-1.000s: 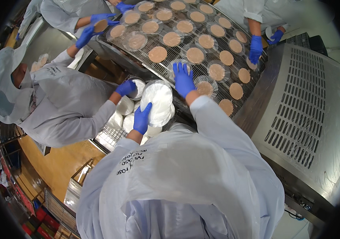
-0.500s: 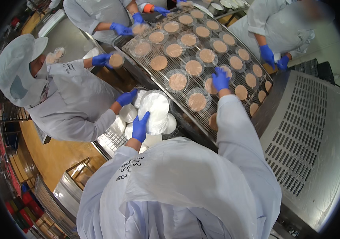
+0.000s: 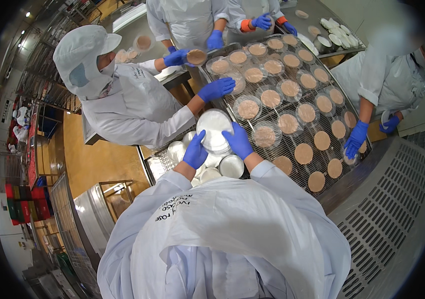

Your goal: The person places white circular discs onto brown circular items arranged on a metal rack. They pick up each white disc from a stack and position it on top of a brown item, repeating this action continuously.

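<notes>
A stack of thin, round whitish sheets (image 3: 215, 127) is between my two blue-gloved hands over a wire crate. My left hand (image 3: 195, 150) grips its lower left edge with the thumb up. On the right edge, my right hand (image 3: 238, 141) presses its fingers against the sheets. More round white stacks (image 3: 176, 151) lie underneath, partly hidden by my hands. A round piece with a shiny rim (image 3: 232, 167) sits below my right hand. To the right, a wire mesh belt (image 3: 296, 142) carries flat round brown patties (image 3: 303, 153), many on clear round sheets.
A co-worker at left holds a patty (image 3: 197, 57) and reaches over the belt with the other gloved hand (image 3: 216, 89). Two more people stand at the far side. Another person's hand (image 3: 356, 140) touches the belt's right edge. A slotted metal cover (image 3: 386, 214) is at right.
My right hand has come back from the patties on the belt to the sheet stack. The view has shifted. The left co-worker's hand has moved from the crate to the belt.
</notes>
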